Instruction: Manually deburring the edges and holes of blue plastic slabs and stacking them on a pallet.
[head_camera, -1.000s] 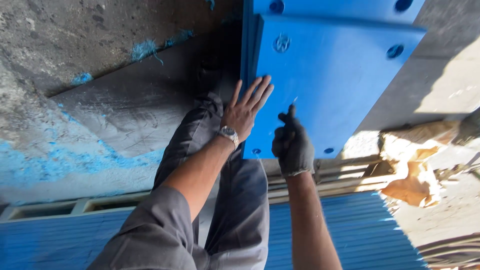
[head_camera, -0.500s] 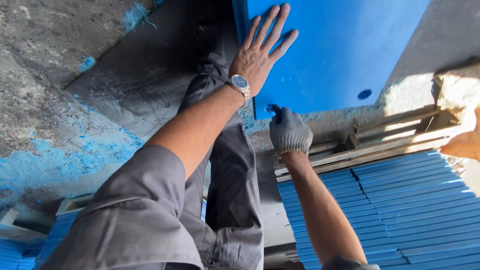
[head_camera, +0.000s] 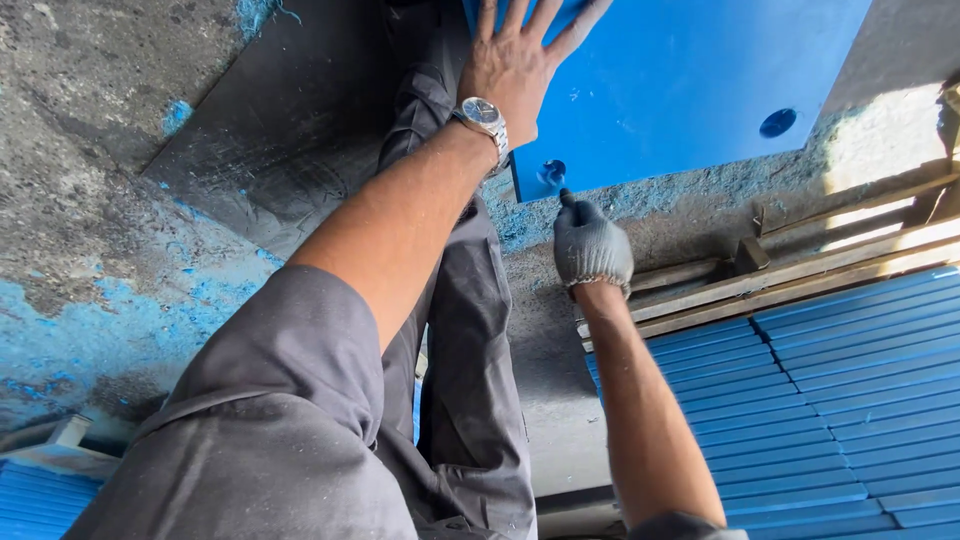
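Note:
A thick blue plastic panel (head_camera: 690, 80) with round holes lies on the floor ahead of me. My left hand (head_camera: 520, 60), bare with a wristwatch, presses flat on the panel's near left part, fingers spread. My right hand (head_camera: 592, 245) wears a grey knit glove and is closed around a small dark tool (head_camera: 566, 197). The tool's tip points at the hole (head_camera: 551, 172) in the panel's near corner. What kind of tool it is I cannot make out.
My grey-trousered leg (head_camera: 460, 330) stretches forward over a dark mat (head_camera: 270, 140). Blue shavings dust the concrete floor (head_camera: 90, 300). A stack of blue slats (head_camera: 800, 400) lies at the right, with wooden pallet boards (head_camera: 800, 260) beyond it.
The view has dropped closer to the panel. My left hand has stayed flat on the panel, while my gloved right hand has stayed at the corner hole with the tool.

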